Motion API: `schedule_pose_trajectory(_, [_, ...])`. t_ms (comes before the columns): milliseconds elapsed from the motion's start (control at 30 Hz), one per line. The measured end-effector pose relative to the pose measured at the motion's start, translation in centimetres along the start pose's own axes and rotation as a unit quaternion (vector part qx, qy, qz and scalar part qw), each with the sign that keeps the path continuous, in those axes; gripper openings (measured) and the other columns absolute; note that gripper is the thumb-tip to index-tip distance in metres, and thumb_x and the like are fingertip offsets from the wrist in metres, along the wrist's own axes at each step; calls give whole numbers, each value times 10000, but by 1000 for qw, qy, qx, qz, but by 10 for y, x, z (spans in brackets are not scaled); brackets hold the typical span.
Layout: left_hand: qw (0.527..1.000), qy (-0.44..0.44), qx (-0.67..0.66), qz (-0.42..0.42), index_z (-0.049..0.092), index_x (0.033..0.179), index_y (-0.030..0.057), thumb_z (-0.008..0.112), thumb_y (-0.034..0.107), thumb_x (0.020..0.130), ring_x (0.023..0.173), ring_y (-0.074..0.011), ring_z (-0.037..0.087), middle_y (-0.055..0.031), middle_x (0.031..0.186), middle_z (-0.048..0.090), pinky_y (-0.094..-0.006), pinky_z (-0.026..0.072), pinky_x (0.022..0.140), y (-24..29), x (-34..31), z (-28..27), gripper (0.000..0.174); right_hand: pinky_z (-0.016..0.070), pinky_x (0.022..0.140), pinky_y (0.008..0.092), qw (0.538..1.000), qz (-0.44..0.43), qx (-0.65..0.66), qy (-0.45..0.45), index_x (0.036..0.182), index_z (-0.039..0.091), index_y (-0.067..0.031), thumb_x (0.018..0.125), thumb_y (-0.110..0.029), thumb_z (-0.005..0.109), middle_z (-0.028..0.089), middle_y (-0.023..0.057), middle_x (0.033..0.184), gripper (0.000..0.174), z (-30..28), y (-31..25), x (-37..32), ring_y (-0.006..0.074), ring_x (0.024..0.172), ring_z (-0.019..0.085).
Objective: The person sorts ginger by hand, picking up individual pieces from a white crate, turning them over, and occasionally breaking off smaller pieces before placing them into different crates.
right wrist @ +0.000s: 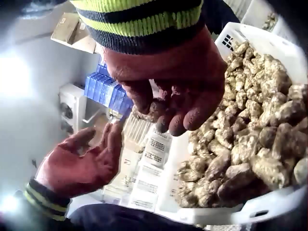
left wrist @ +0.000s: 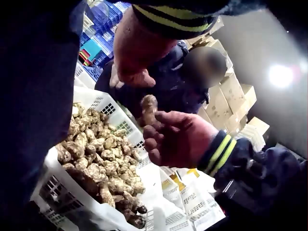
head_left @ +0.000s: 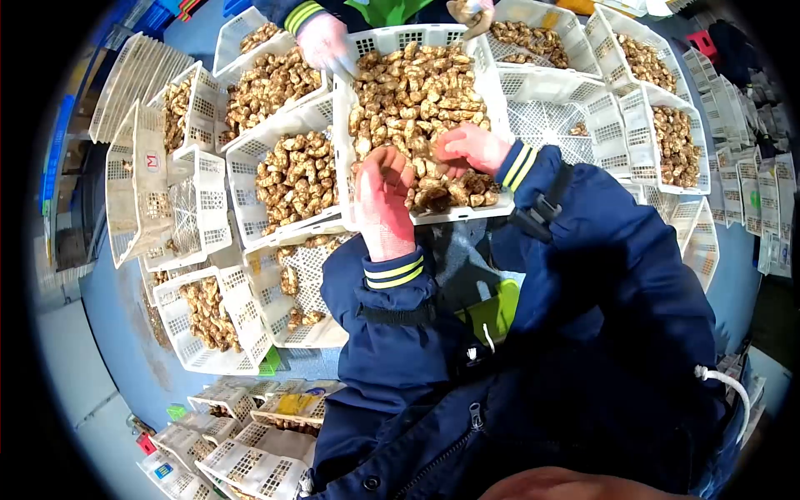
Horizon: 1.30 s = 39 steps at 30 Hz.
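A white plastic crate (head_left: 492, 71) in front of me is heaped with stubby brown-and-cream mushrooms (head_left: 417, 92). Over its near right part, my right hand (head_left: 477, 150) has its fingers curled. In the left wrist view that right hand (left wrist: 180, 139) pinches one mushroom (left wrist: 149, 108) between thumb and fingers, and in the right wrist view its fingers partly hide the mushroom (right wrist: 150, 111). My left hand (head_left: 386, 204) is raised at the crate's near left corner. In the right wrist view the left hand (right wrist: 84, 163) shows loosely extended fingers holding nothing.
Across the crate another person's gloved hand (head_left: 323, 42) reaches over the far left rim. Smaller crates with mushrooms (head_left: 296, 179) stand left, and a nearly bare crate (head_left: 546, 125) stands right. Stacked crates (head_left: 133, 87) rise at far left. Cardboard boxes (left wrist: 233, 96) are piled behind.
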<state>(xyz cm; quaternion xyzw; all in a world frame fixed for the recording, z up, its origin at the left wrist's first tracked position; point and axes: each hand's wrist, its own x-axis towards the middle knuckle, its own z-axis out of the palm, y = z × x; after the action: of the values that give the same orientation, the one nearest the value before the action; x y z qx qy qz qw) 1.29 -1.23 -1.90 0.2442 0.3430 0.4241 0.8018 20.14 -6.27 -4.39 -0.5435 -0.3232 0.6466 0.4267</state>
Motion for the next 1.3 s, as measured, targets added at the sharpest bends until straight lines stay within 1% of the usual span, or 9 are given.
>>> schedule_pose_trajectory(333, [1000,-18,-1,-8,470,1129,2,487,326,880,1000,-217,517,-129,1107,517,-349,412,880,-1,-2,2,409,483,597,302,943,135,298,57,820,538,-81,843,-277,521,569,49,739,198,-16,1,-29,183,634,566])
schedule_pose_trajectory(533, [997,-13,-38,59,484,1103,12,458,291,901,945,-199,544,-100,1072,547,-317,451,821,8,-6,-1,345,498,683,326,852,-144,391,316,978,530,-74,850,-225,509,599,84,909,199,-166,2,19,173,721,594])
schedule_pose_trajectory(667, [997,5,-43,56,483,1101,16,455,293,903,942,-192,545,-100,1067,549,-313,455,809,9,-5,1,342,479,779,330,921,-91,41,377,1092,520,-93,851,-179,488,559,84,1079,257,-145,-38,46,211,913,565])
schedule_pose_trajectory(700, [998,3,-40,57,483,1100,17,455,297,902,941,-191,546,-99,1068,548,-314,455,806,9,-5,2,344,457,819,321,862,-125,-413,267,1079,539,-109,854,-212,474,567,91,1072,256,-143,-17,60,225,949,553])
schedule_pose_trajectory(733, [998,5,-41,56,483,1100,17,455,297,902,941,-191,546,-99,1068,548,-314,455,806,9,-7,3,344,435,860,311,612,-133,-774,96,1067,558,-124,856,-244,461,575,99,1065,261,-140,5,77,238,985,540])
schedule_pose_trajectory(767, [998,3,-33,53,481,1104,18,455,303,901,942,-191,546,-100,1072,547,-314,454,807,9,-9,4,351,422,876,354,858,79,-491,126,1074,550,-125,849,-359,454,581,118,1060,339,-83,-20,64,262,1019,531])
schedule_pose_trajectory(1000, [999,2,-5,41,459,1147,13,444,319,901,961,-196,542,-104,1095,535,-320,441,833,13,-10,5,393,475,756,352,636,126,-741,172,949,554,-26,792,-233,501,597,189,992,265,-25,37,112,279,863,606])
schedule_pose_trajectory(1200, [999,-18,-12,37,460,1147,10,455,309,897,961,-195,540,-103,1097,531,-320,443,832,10,-9,2,391,436,688,258,990,22,-114,74,1185,473,-3,757,-142,566,606,55,897,459,-64,0,39,127,787,558])
schedule_pose_trajectory(1300, [998,-34,-31,36,472,1133,10,455,294,899,944,-197,545,-101,1088,534,-323,446,827,8,-7,1,368,423,716,239,978,-54,192,-66,1278,357,-15,803,-101,537,579,13,942,515,-67,1,-3,88,828,538])
